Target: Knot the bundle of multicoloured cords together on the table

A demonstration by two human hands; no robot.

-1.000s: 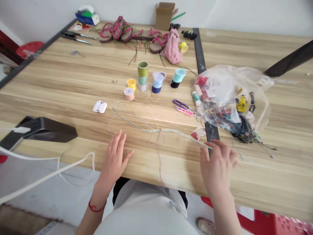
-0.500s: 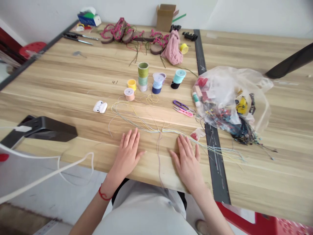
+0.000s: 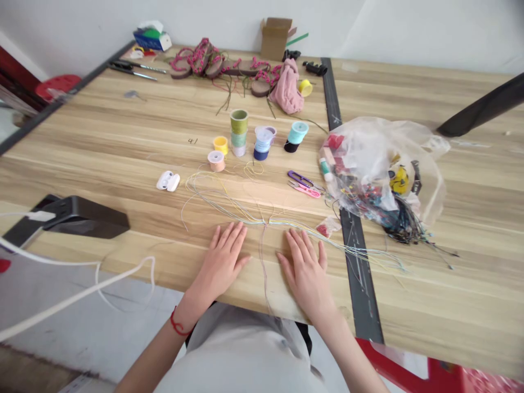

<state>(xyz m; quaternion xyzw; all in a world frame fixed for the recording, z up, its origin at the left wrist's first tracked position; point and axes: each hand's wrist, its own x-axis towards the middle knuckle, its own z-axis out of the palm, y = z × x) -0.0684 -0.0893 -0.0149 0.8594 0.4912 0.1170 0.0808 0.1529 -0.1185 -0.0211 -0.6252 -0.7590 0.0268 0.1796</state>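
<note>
My left hand (image 3: 221, 262) lies flat on the wooden table (image 3: 135, 158), fingers stretched out just below a bundle of thin coloured threads (image 3: 295, 223). Flat too is my right hand (image 3: 306, 273), its fingertips close under the right part of that bundle. Neither hand holds anything. The threads run sideways across the table and are gathered at a small knot (image 3: 266, 222) between the hands. From it a pinkish strand (image 3: 263, 262) hangs toward the table's front edge. Near my right fingertips is a small clear bag of red beads (image 3: 327, 226).
Thread spools (image 3: 239, 131) stand behind the bundle, with purple snips (image 3: 300, 178) and pink snips (image 3: 305, 189) to their right. A white earphone case (image 3: 167, 181) and a black stand (image 3: 90, 216) are at left. A clear plastic bag of cords (image 3: 380, 164) lies right.
Both hands have drawn slightly closer to the knot, the left moving right and the right moving a little left. They stay flat; the camera view has shifted slightly.
</note>
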